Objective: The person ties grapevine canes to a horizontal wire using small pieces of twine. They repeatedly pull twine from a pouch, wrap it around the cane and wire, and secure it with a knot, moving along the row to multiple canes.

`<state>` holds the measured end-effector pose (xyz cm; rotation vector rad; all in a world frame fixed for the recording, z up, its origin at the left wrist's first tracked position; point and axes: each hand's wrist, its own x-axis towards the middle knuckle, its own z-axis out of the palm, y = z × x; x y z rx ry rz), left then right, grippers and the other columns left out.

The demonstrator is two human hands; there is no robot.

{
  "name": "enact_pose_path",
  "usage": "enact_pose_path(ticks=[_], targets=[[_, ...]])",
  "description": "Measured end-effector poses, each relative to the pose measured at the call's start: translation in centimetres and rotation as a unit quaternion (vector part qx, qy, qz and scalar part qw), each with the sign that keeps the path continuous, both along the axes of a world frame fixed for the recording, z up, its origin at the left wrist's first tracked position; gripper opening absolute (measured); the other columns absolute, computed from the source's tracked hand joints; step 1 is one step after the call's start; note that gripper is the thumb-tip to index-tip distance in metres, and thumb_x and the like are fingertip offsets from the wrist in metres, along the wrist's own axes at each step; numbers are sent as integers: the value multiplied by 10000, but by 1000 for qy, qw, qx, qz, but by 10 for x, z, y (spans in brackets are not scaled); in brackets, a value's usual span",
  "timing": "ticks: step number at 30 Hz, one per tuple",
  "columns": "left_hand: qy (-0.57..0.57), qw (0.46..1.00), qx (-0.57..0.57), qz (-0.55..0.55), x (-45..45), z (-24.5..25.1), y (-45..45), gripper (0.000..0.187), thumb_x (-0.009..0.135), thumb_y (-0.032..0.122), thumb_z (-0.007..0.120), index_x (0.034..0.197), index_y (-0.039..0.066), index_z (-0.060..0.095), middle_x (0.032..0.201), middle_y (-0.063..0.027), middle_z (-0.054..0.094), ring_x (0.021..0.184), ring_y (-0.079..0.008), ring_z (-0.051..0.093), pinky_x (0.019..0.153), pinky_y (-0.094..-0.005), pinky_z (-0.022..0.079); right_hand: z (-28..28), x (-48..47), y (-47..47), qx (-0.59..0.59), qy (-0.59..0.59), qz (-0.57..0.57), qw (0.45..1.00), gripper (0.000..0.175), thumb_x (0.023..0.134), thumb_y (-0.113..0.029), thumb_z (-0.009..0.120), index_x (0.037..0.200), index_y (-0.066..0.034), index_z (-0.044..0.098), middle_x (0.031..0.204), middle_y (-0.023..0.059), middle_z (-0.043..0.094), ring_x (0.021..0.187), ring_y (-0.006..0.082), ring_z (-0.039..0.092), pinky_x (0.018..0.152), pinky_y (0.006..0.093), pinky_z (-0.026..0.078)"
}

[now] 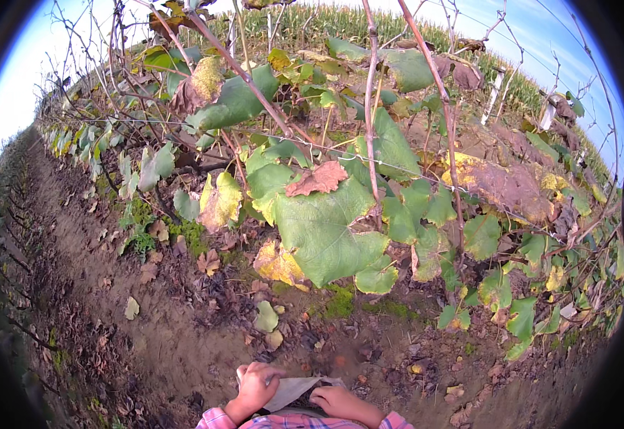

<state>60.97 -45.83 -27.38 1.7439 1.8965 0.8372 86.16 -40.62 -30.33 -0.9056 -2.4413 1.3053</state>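
At the bottom of the view, close to my body, my left hand (257,384) pinches the edge of a pale, whitish sheet-like piece (289,392), perhaps the rim of a bag. My right hand (340,402) lies at the other side of it, fingers bent against a dark gap between the pale edges. Whether those fingers grip the rim is hidden. Both wrists come out of pink plaid sleeves (217,419). Beyond my hands hang large grapevine leaves (322,230), green and yellowing. A dry reddish-brown leaf (317,178) rests on top of one.
A trellis wire (339,150) crosses in front of me, with upright woody canes (370,102) along it. White posts (493,96) stand farther back, before a tall green crop (301,24). Fallen leaves (266,316) litter the bare soil (183,343). A dirt path runs off left.
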Motion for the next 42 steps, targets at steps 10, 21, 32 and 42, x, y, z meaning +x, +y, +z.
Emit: enact_pose_path(ticks=[10, 21, 32, 42], targets=[[-49, 993, 101, 21, -30, 54, 103, 168, 838, 94, 698, 955, 169, 792, 925, -2, 727, 934, -205, 645, 928, -399, 363, 258, -8, 156, 310, 160, -188, 918, 156, 839, -46, 795, 989, -41, 750, 918, 114, 731, 799, 251, 705, 704, 351, 567], [-355, 894, 273, -14, -61, 193, 274, 209, 972, 37, 643, 1161, 20, 730, 1051, -77, 694, 943, -142, 649, 878, -284, 513, 347, -127, 299, 580, 35, -95, 808, 259, 830, 0, 690, 1086, -45, 685, 1112, 102, 669, 1042, 320, 628, 927, 434, 517], [-489, 836, 190, -162, -35, 222, 351, 227, 1008, 111, 656, 1192, -14, 704, 912, -12, 722, 820, -49, 624, 720, -237, 510, 344, -128, 318, 330, 89, -179, 923, 209, 936, -70, 720, 1134, -10, 693, 1000, 101, 729, 901, 180, 712, 797, 320, 571], [-134, 970, 190, -67, -99, 170, 294, 172, 921, 151, 715, 1070, 90, 777, 947, -122, 750, 854, -308, 727, 756, -383, 569, 335, -148, 348, 389, 149, -261, 871, 247, 883, -130, 786, 1062, 15, 698, 917, 124, 703, 744, 211, 702, 667, 308, 563]])
